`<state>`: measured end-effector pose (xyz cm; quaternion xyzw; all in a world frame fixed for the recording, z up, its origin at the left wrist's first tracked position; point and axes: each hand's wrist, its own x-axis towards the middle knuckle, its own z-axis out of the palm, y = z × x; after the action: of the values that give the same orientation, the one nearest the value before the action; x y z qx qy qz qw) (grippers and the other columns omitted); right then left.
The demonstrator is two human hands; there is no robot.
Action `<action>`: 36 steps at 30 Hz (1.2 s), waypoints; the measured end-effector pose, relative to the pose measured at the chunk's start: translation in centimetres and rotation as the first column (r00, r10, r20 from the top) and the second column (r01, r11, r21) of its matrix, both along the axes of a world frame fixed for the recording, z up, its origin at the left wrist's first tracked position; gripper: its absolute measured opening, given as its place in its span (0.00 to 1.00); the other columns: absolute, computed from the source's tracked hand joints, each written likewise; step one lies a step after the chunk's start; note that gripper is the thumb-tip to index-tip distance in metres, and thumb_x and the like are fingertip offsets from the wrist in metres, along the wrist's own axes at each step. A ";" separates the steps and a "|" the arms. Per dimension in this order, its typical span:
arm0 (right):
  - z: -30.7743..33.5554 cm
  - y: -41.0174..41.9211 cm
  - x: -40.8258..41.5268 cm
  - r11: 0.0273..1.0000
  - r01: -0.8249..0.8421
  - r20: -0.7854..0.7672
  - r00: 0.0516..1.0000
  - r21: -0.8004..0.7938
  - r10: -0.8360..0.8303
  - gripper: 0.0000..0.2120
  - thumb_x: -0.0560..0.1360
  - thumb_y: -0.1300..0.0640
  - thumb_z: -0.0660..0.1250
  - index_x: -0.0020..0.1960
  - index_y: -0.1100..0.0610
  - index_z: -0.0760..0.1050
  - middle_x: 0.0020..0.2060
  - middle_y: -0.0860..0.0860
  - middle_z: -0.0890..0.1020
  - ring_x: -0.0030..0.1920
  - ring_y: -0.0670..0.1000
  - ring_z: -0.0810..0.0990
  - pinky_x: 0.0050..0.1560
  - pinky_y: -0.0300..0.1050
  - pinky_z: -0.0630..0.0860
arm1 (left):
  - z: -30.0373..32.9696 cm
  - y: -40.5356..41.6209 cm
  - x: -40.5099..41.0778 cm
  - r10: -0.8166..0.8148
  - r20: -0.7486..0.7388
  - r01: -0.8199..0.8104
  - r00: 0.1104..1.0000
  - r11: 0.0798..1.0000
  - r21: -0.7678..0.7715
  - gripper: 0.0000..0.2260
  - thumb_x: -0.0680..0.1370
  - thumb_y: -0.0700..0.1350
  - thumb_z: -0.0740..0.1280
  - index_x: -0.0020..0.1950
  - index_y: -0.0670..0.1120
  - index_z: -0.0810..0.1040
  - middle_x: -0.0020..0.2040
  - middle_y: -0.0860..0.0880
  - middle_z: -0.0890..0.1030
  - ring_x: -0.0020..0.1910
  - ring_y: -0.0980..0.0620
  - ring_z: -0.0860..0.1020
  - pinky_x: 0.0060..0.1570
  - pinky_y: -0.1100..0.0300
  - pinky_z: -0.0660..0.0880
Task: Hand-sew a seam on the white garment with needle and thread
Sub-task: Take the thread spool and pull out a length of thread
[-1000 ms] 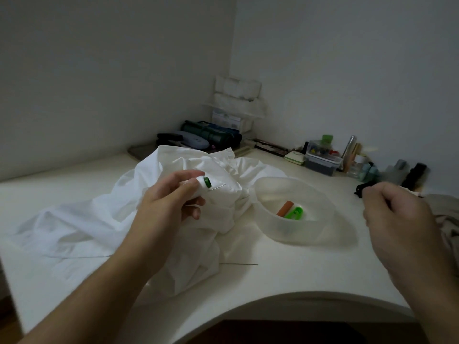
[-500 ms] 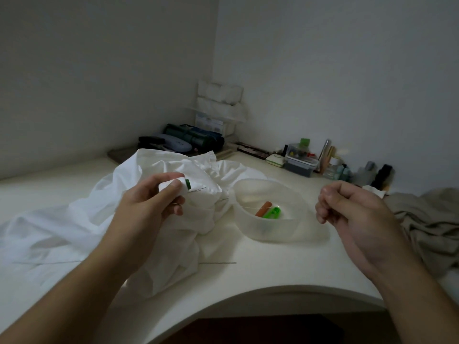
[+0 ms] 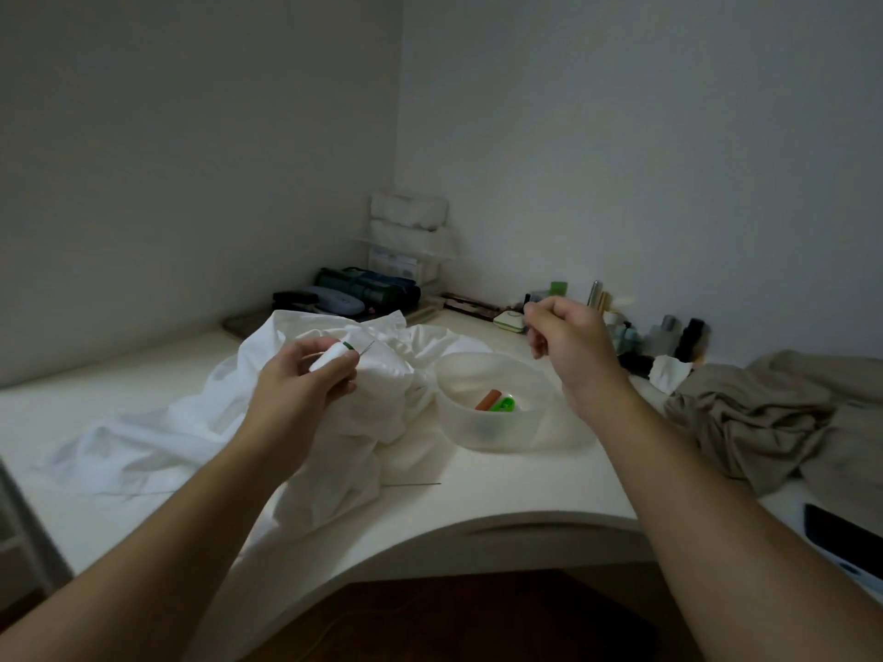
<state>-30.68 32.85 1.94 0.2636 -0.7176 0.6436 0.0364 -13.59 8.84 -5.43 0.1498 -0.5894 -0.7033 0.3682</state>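
Here, at your far left, the white garment [image 3: 200, 422] lies crumpled across the pale desk [image 3: 501, 489], bunched highest toward the middle and trailing off the near curved edge. Your left hand [image 3: 296, 389] is raised over that bunched part, fingers curled around a small white spool [image 3: 329, 358] with a green end; a thin needle-like point sticks out just past the green end, though it is too fine to say more. On the desk just in front of the cloth lies a thin dark straight line [image 3: 415, 484], too slight to identify.

Next to the right, a translucent round tub [image 3: 497, 432] stands touching the garment's edge, with an orange piece [image 3: 486, 401] and a green piece [image 3: 504, 404] inside it. Your right hand [image 3: 568, 341] hovers above and behind the tub, fingers clenched with thumb and forefinger pressed together at the top; whether thread is pinched there cannot be told.

Behind it, small bottles and boxes [image 3: 669, 329] line the wall. Far right, a beige cloth [image 3: 774, 413] is heaped on the desk.
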 end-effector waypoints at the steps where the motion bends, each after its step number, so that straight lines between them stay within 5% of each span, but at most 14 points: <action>1: 0.1 0.0 -0.3 0.999 -0.018 0.037 0.999 -0.030 0.019 0.12 0.82 0.60 0.67 0.40 0.58 0.79 0.32 0.54 0.77 0.34 0.51 0.73 0.38 0.46 0.72 | 0.1 0.0 0.0 0.003 -0.001 -0.003 1.000 1.000 0.007 0.13 0.78 0.43 0.77 0.61 0.40 0.82 0.51 0.42 0.85 0.47 0.50 0.84 0.52 0.58 0.81; 4: 0.4 0.4 0.0 0.959 -0.101 0.168 0.974 -0.265 0.149 0.08 0.83 0.62 0.66 0.45 0.60 0.78 0.36 0.54 0.81 0.40 0.54 0.81 0.40 0.47 0.76 | 0.3 0.0 0.3 0.007 -0.017 -0.007 1.000 0.999 0.037 0.18 0.77 0.44 0.78 0.62 0.36 0.80 0.52 0.40 0.84 0.47 0.49 0.85 0.54 0.55 0.83; 9: 0.7 1.7 3.9 0.689 -0.315 0.231 0.784 -0.653 0.577 0.12 0.85 0.60 0.60 0.43 0.59 0.76 0.45 0.57 0.86 0.55 0.60 0.87 0.59 0.54 0.80 | 0.7 1.2 2.3 -0.049 -0.025 0.052 0.998 0.994 0.095 0.15 0.79 0.42 0.75 0.63 0.37 0.80 0.58 0.37 0.85 0.53 0.45 0.86 0.54 0.55 0.84; 13: 0.5 2.2 5.9 0.607 -0.353 0.204 0.723 -0.712 0.660 0.14 0.85 0.60 0.61 0.41 0.59 0.74 0.35 0.55 0.78 0.42 0.56 0.84 0.58 0.59 0.82 | 0.6 2.3 4.1 -0.084 -0.016 0.086 0.996 0.989 0.121 0.13 0.82 0.42 0.72 0.66 0.41 0.80 0.57 0.42 0.87 0.55 0.43 0.86 0.48 0.54 0.83; 16: 0.8 1.8 6.7 0.723 -0.369 0.206 0.794 -0.584 0.572 0.14 0.86 0.60 0.60 0.41 0.57 0.69 0.32 0.52 0.70 0.33 0.51 0.72 0.41 0.51 0.81 | 0.3 2.6 4.9 -0.108 0.022 0.105 0.994 0.990 0.094 0.12 0.82 0.42 0.71 0.65 0.43 0.81 0.56 0.43 0.87 0.51 0.45 0.84 0.46 0.53 0.79; 18: 0.9 1.3 6.8 0.835 -0.358 0.160 0.875 -0.419 0.456 0.15 0.86 0.60 0.60 0.40 0.55 0.69 0.32 0.51 0.68 0.32 0.51 0.66 0.32 0.46 0.70 | 0.2 2.8 5.1 -0.131 0.023 0.129 0.991 0.987 0.097 0.11 0.82 0.40 0.70 0.64 0.41 0.82 0.56 0.40 0.86 0.46 0.47 0.80 0.42 0.55 0.76; 21: 1.3 0.1 7.4 0.968 -0.208 -0.145 0.963 0.139 0.227 0.13 0.84 0.52 0.62 0.41 0.49 0.72 0.33 0.49 0.73 0.32 0.50 0.69 0.33 0.49 0.67 | 0.0 2.9 5.3 -0.148 0.018 0.145 0.989 0.984 0.099 0.10 0.82 0.38 0.70 0.62 0.40 0.83 0.52 0.40 0.83 0.42 0.49 0.77 0.39 0.56 0.73; 23: 1.8 -0.6 8.3 0.846 -0.022 -0.366 0.895 0.533 0.255 0.07 0.84 0.47 0.62 0.50 0.48 0.74 0.43 0.46 0.79 0.41 0.49 0.77 0.42 0.50 0.74 | -0.2 3.0 5.3 -0.168 0.020 0.165 0.986 0.982 0.089 0.10 0.81 0.39 0.71 0.62 0.40 0.83 0.52 0.40 0.82 0.42 0.49 0.77 0.39 0.57 0.72; 25: 2.0 -1.6 9.0 0.576 0.173 -0.456 0.799 0.799 0.393 0.13 0.84 0.43 0.62 0.63 0.48 0.76 0.58 0.47 0.78 0.58 0.50 0.77 0.56 0.51 0.75 | -0.2 3.3 5.0 -0.187 0.017 0.185 0.982 0.978 0.096 0.10 0.81 0.39 0.71 0.62 0.40 0.83 0.51 0.40 0.81 0.41 0.49 0.77 0.38 0.57 0.72; 26: 2.0 -2.1 9.3 0.449 0.275 -0.479 0.757 0.850 0.444 0.16 0.83 0.41 0.63 0.66 0.47 0.76 0.61 0.48 0.77 0.63 0.52 0.75 0.60 0.52 0.74 | -0.3 3.4 4.9 -0.195 0.013 0.192 0.981 0.976 0.104 0.10 0.81 0.39 0.71 0.62 0.40 0.83 0.51 0.40 0.81 0.40 0.50 0.77 0.38 0.57 0.71; 28: 2.2 -3.1 9.8 0.375 0.346 -0.498 0.731 0.860 0.467 0.12 0.83 0.43 0.65 0.58 0.47 0.81 0.55 0.49 0.80 0.59 0.53 0.76 0.55 0.51 0.75 | -0.4 3.6 4.8 -0.206 0.011 0.204 0.978 0.973 0.110 0.12 0.78 0.40 0.73 0.61 0.40 0.83 0.49 0.41 0.82 0.38 0.50 0.77 0.38 0.57 0.71; 33: 3.4 -4.4 8.6 0.638 -0.011 -0.298 0.878 0.770 0.375 0.14 0.82 0.50 0.68 0.40 0.53 0.84 0.29 0.43 0.81 0.31 0.41 0.77 0.38 0.45 0.75 | -0.6 3.5 4.8 -0.207 0.043 0.203 0.977 0.975 0.094 0.09 0.80 0.40 0.73 0.60 0.43 0.85 0.49 0.43 0.84 0.38 0.51 0.77 0.37 0.58 0.71; 36: 3.8 -4.8 8.5 0.787 -0.201 -0.188 0.909 0.583 0.371 0.14 0.81 0.52 0.70 0.38 0.52 0.85 0.36 0.43 0.86 0.44 0.43 0.83 0.51 0.49 0.77 | -0.6 3.6 4.8 -0.217 0.070 0.211 0.974 0.973 0.089 0.08 0.81 0.43 0.72 0.59 0.46 0.87 0.51 0.45 0.86 0.40 0.50 0.78 0.37 0.58 0.72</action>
<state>-22.17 28.08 5.75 0.4618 -0.8095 0.3610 -0.0346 -8.80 12.40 -6.01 0.1278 -0.5871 -0.7558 0.2602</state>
